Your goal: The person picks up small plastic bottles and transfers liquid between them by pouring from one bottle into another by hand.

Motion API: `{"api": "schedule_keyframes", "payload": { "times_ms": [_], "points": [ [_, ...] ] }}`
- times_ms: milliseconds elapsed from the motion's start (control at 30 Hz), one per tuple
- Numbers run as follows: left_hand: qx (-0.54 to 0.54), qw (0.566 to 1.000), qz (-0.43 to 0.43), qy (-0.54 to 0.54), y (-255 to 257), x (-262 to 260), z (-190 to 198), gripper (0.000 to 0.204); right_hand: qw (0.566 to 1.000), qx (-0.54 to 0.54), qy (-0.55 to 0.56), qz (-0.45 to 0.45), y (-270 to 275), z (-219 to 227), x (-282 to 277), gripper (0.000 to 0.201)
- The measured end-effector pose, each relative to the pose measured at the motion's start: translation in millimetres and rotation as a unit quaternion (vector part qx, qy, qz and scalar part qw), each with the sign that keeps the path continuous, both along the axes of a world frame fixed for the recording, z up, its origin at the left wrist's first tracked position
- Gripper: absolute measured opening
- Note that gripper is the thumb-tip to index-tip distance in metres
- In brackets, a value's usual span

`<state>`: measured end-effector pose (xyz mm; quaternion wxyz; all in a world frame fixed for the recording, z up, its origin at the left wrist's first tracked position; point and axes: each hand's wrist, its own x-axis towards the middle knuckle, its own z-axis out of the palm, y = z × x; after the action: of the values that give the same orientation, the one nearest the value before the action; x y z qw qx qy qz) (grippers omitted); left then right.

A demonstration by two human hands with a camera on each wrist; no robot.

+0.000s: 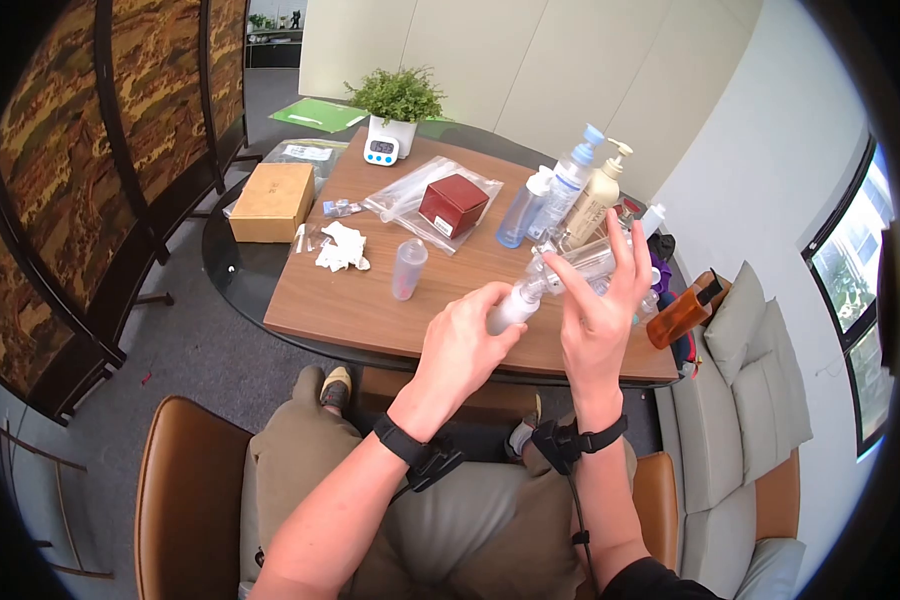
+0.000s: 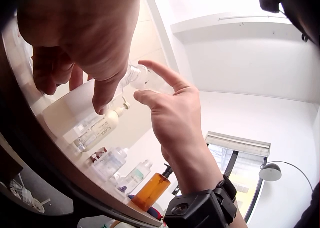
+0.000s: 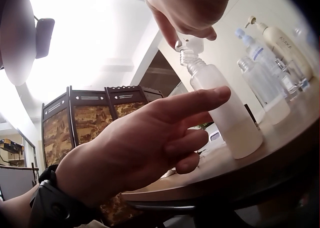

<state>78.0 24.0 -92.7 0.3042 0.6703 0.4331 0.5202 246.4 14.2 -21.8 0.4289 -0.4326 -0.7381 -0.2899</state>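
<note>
My left hand (image 1: 460, 340) grips a frosted white bottle (image 3: 237, 123) with pale liquid in its lower part. The bottle leans, its threaded neck uncapped. Mouth to mouth with that neck is the threaded neck of a clear bottle (image 3: 188, 57), which my right hand (image 1: 600, 310) pinches between thumb and forefinger. The other right fingers (image 1: 625, 250) stick out. Much of the clear bottle is hidden behind the hand in the right wrist view. Both hands are above the table's front edge.
On the wooden table (image 1: 370, 310) stand a small translucent bottle (image 1: 409, 268), a dark red box (image 1: 453, 205), crumpled tissue (image 1: 343, 247) and a timer (image 1: 381, 150). Behind my right hand cluster several bottles, including a cream pump bottle (image 1: 597, 195) and an amber bottle (image 1: 682, 315).
</note>
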Motion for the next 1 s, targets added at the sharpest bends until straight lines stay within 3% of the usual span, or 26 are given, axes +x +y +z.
{"api": "schedule_keyframes", "payload": {
  "times_ms": [1000],
  "points": [
    [-0.022,1.000,-0.008,0.004,-2,-2,7,0.040,0.993,0.016,-0.114,-0.002,0,15,7,0.054]
  ]
}}
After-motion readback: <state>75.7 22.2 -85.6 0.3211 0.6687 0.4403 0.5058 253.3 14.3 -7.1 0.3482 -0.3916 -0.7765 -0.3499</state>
